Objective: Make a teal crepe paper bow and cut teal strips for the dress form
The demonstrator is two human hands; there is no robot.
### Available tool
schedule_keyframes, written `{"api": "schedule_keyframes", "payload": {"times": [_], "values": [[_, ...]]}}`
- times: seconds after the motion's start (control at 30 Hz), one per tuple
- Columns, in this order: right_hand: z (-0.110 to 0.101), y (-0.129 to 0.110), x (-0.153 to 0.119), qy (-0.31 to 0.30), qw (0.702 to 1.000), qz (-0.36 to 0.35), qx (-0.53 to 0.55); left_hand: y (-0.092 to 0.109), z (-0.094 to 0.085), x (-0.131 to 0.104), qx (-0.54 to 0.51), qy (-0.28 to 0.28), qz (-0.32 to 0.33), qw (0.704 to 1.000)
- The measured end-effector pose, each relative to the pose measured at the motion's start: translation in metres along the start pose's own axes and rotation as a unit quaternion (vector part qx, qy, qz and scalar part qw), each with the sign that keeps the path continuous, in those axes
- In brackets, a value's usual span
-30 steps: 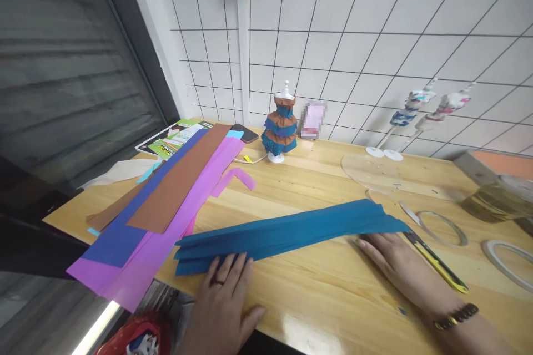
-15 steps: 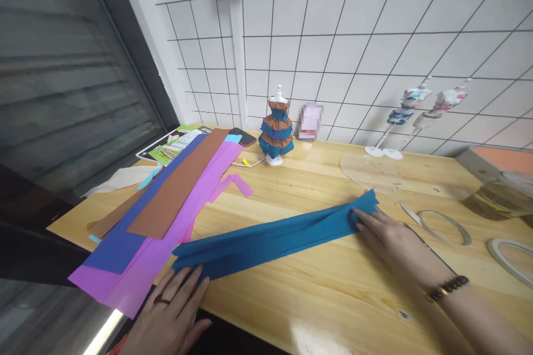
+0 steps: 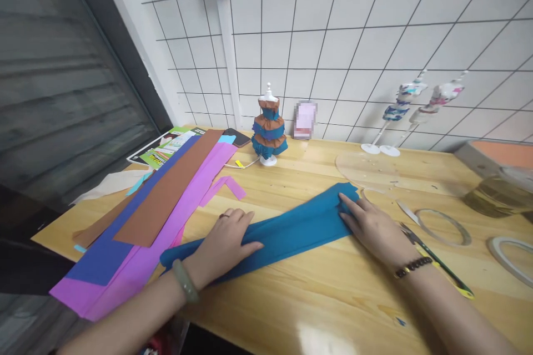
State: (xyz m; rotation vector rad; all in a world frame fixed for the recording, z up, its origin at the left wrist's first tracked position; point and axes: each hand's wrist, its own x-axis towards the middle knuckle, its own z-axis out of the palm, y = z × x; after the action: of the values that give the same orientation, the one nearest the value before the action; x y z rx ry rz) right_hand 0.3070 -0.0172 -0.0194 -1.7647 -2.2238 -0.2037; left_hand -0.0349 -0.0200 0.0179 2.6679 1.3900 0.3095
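Observation:
A teal crepe paper strip (image 3: 295,230) stretches across the front of the wooden table, lightly creased, with its left part behind my left hand and forearm. My left hand (image 3: 227,241) rests on the strip left of its middle, thumb apart from the fingers. At the strip's right end, my right hand (image 3: 375,227) lies with extended fingertips touching the paper. Beside my right wrist is a green-and-yellow-handled tool (image 3: 443,269), partly covered by the arm. A small dress form (image 3: 268,127) wearing brown and teal ruffled paper stands upright behind the strip.
Brown paper (image 3: 170,194), blue paper (image 3: 97,260) and purple paper (image 3: 156,260) overlap at left. Tape rings (image 3: 468,233) lie at right, near a box (image 3: 491,161). Two small decorated mannequins (image 3: 402,105) stand at the back. A phone (image 3: 237,137) lies behind the papers.
My left hand has moved from the strip's lower left edge onto its surface, further right. My right hand has shifted slightly left and the strip's right end has moved with it. The view has shifted slightly.

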Motion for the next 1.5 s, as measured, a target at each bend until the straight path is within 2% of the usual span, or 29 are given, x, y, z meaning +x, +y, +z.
{"api": "schedule_keyframes", "payload": {"times": [0.13, 0.23, 0.33, 0.43, 0.53, 0.6, 0.67, 0.77, 0.8, 0.87, 0.93, 1.0, 1.03, 1.07, 1.1, 1.2, 1.27, 1.43, 1.5], "values": [[-0.011, 0.002, -0.003, 0.014, 0.997, 0.046, 0.057, 0.001, -0.006, 0.025, -0.103, -0.092, -0.031, 0.99], [-0.021, 0.007, -0.004, 0.04, 0.988, 0.11, 0.105, -0.003, -0.014, 0.033, -0.218, -0.152, -0.05, 0.963], [-0.025, 0.013, -0.005, 0.071, 0.967, 0.181, 0.164, -0.01, -0.021, 0.038, -0.352, -0.183, -0.071, 0.915], [-0.025, 0.013, -0.006, 0.084, 0.947, 0.225, 0.211, -0.015, -0.023, 0.041, -0.491, -0.202, -0.1, 0.842], [-0.021, 0.004, -0.004, 0.076, 0.929, 0.247, 0.264, -0.014, -0.018, 0.044, -0.589, -0.187, -0.144, 0.773], [-0.019, -0.007, -0.003, 0.061, 0.917, 0.251, 0.304, -0.01, -0.011, 0.048, -0.614, -0.157, -0.175, 0.753], [-0.018, -0.021, -0.001, 0.041, 0.903, 0.248, 0.348, -0.001, -0.002, 0.053, -0.635, -0.131, -0.212, 0.731], [-0.017, -0.042, 0.002, 0.003, 0.878, 0.235, 0.418, 0.018, 0.01, 0.065, -0.673, -0.104, -0.269, 0.681], [-0.016, -0.049, 0.002, -0.01, 0.867, 0.232, 0.44, 0.026, 0.013, 0.07, -0.693, -0.099, -0.282, 0.656], [-0.016, -0.06, 0.002, -0.04, 0.831, 0.237, 0.502, 0.041, 0.019, 0.08, -0.739, -0.098, -0.287, 0.602], [-0.016, -0.066, 0.001, -0.067, 0.776, 0.255, 0.573, 0.053, 0.024, 0.09, -0.771, -0.105, -0.278, 0.563], [-0.015, -0.068, 0.001, -0.085, 0.731, 0.281, 0.616, 0.059, 0.03, 0.099, -0.789, -0.098, -0.28, 0.538], [-0.015, -0.067, 0.001, -0.088, 0.724, 0.292, 0.619, 0.061, 0.033, 0.103, -0.795, -0.09, -0.283, 0.529], [-0.015, -0.066, 0.001, -0.085, 0.728, 0.3, 0.611, 0.061, 0.036, 0.107, -0.797, -0.082, -0.289, 0.524], [-0.016, -0.064, 0.001, -0.078, 0.745, 0.303, 0.589, 0.06, 0.039, 0.111, -0.797, -0.076, -0.293, 0.522], [-0.02, -0.063, -0.001, -0.03, 0.852, 0.256, 0.455, 0.056, 0.045, 0.12, -0.795, -0.059, -0.298, 0.525], [-0.024, -0.069, -0.003, -0.019, 0.908, 0.201, 0.368, 0.055, 0.046, 0.123, -0.796, -0.047, -0.295, 0.527], [-0.029, -0.102, -0.014, -0.101, 0.952, 0.098, 0.273, 0.053, 0.045, 0.123, -0.798, -0.039, -0.267, 0.538], [-0.026, -0.113, -0.018, -0.118, 0.965, 0.057, 0.229, 0.052, 0.044, 0.121, -0.79, -0.026, -0.249, 0.56]]}}
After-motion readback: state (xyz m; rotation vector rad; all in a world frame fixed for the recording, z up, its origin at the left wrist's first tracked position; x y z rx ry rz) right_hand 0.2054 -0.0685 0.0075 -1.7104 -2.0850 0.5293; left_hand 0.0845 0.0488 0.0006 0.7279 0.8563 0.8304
